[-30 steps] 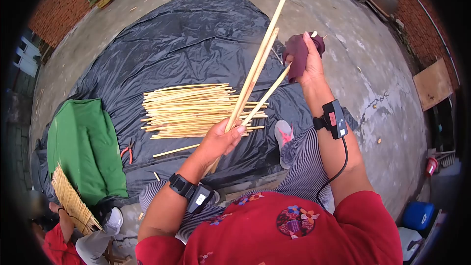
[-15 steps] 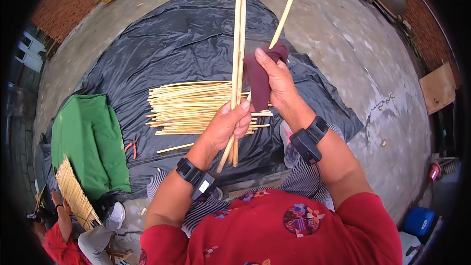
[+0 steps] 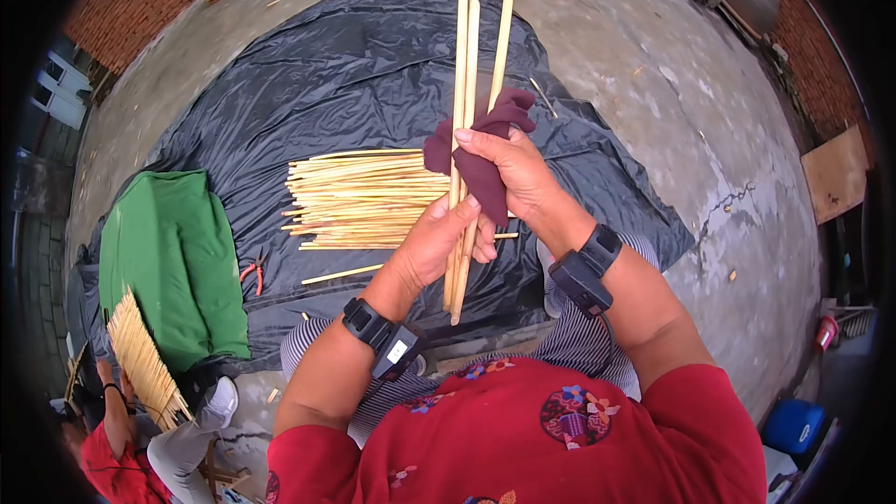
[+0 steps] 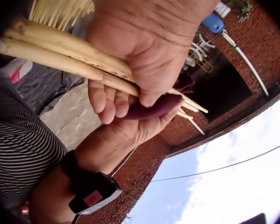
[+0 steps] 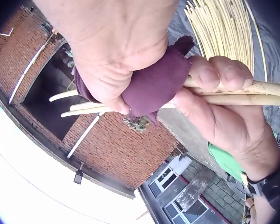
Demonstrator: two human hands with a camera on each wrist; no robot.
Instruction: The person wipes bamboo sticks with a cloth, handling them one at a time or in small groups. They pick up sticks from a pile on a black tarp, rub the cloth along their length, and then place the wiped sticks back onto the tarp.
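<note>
My left hand (image 3: 434, 243) grips three pale peeled sticks (image 3: 471, 37) near their lower ends, thumb across them. Just above it, my right hand (image 3: 523, 173) holds a maroon cloth (image 3: 483, 185) around the sticks, its thumb lying over the front ones. In the right wrist view the cloth (image 5: 161, 81) covers the middle of the sticks, and their far tips stick out beyond it. From the left wrist view, the thick butt ends (image 4: 46, 46) show brownish marks. The sticks stand up and away from me, one leaning slightly right at its top.
A pile of similar sticks (image 3: 359, 201) lies on a black plastic sheet (image 3: 308, 84), with one loose stick (image 3: 341, 274) nearer me. Red-handled pliers (image 3: 252, 273) lie beside a green cloth (image 3: 173, 261). At lower left another person (image 3: 117, 429) sits by a bundle of thin sticks (image 3: 145, 355).
My right hand and the cloth have moved left from a single stick, and the cloth is now around all three. The sticks have swung closer to upright and together in my left hand.
</note>
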